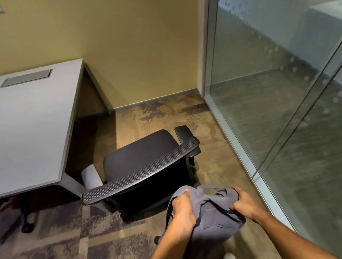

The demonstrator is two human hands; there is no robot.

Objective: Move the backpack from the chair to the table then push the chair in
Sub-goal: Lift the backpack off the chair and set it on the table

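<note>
Both hands (213,209) grip the backpack (213,215) between them.

Both bare forearms were extended forward and downward from the lower edge of the view, converging slightly. The left hand (182,212) was closed with its fingers curled inward in a grip, knuckles turned upward. The right hand (244,204) was likewise clenched, thumb pressed inward, the wrist bent slightly.
</note>
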